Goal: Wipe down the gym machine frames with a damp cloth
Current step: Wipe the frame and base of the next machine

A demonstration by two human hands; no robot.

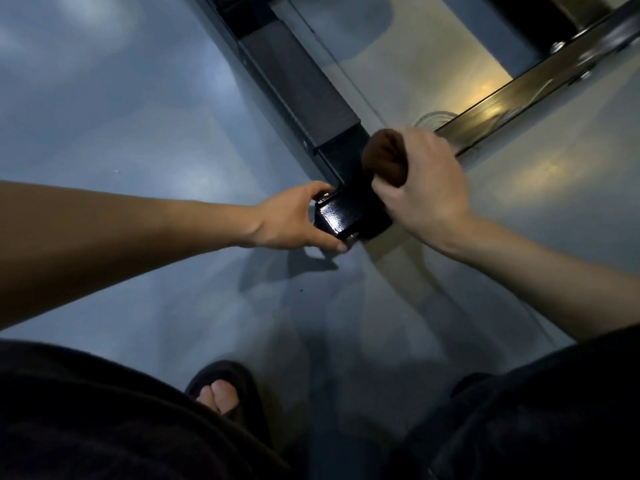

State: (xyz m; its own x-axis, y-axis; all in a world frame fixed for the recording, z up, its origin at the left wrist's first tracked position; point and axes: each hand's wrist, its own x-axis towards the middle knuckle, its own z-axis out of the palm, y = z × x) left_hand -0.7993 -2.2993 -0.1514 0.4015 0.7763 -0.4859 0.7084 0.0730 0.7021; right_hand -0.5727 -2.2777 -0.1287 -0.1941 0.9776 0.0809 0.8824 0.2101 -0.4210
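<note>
A black square-tube machine frame (291, 74) runs from the top centre down to a glossy end cap (337, 216) near the middle of the view. My left hand (294, 218) grips that end cap, with the thumb above it and the fingers below. My right hand (426, 188) holds a bunched brown cloth (384, 155) and presses it against the right side of the frame, just above the cap. The right hand is blurred by motion.
A second, shiny metal bar (512, 95) with bolts crosses the upper right. A grey glossy floor (121, 133) lies all around. My foot in a dark sandal (225, 393) and my dark clothing fill the bottom of the view.
</note>
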